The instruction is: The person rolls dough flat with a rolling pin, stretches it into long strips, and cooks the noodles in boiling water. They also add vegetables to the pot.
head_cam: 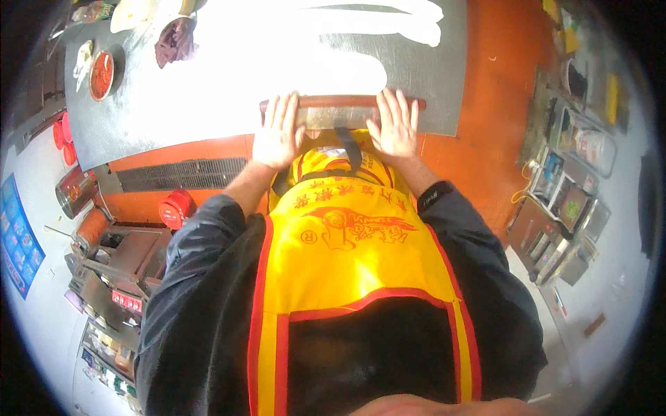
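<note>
Both my hands lie palm down on a dark wooden rolling pin [338, 101], which runs crosswise near the front edge of a metal worktable [426, 117]. My left hand [276, 130] rests across the pin's left end, fingers stretched out. Toward the right end, my right hand [396, 125] lies flat in the same way, fingers slightly apart. Neither hand curls around the pin. Just beyond it is a white, rounded sheet [359, 73], apparently dough. Farther back lie long white strips [385, 23], also dough-like. Strong glare washes out the middle of the tabletop.
A bowl of red food [101, 75] sits at the table's left, near a crumpled purplish cloth [177, 41]. Below the table edge are a floor grate [182, 174] and a red lidded tub [176, 208]. Cluttered shelving [562, 192] stands at right; a metal cart [125, 249] stands at left.
</note>
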### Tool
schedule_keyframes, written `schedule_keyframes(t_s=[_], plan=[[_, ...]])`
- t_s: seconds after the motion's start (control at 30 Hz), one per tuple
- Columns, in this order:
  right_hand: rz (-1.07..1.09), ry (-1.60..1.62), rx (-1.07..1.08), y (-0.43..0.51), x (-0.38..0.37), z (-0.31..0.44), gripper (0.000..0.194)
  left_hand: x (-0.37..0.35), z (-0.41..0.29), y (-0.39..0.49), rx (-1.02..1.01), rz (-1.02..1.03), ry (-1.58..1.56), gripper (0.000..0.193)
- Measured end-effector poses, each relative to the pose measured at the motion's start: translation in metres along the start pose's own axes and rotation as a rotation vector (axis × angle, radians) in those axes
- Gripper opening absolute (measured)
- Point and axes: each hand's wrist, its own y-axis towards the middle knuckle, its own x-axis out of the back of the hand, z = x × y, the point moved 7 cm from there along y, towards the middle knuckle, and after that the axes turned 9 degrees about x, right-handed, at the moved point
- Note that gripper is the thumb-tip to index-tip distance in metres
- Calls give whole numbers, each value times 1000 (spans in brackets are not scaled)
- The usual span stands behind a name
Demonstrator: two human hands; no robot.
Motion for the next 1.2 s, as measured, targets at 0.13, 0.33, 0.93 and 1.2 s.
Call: schedule_keyframes(t_s=[0.13,0.33,0.93,1.2], plan=[[-71,10,28,26,13,-8,64,5,2,29,51,-12,-165,73],[-154,-155,28,98,9,-43,60,20,22,103,55,-347,-90,65],[-136,61,373,46,65,36,47,23,26,-17,-25,-23,-325,54],[-313,208,-448,83,59,-6,60,-2,172,41,298,-203,-621,30]])
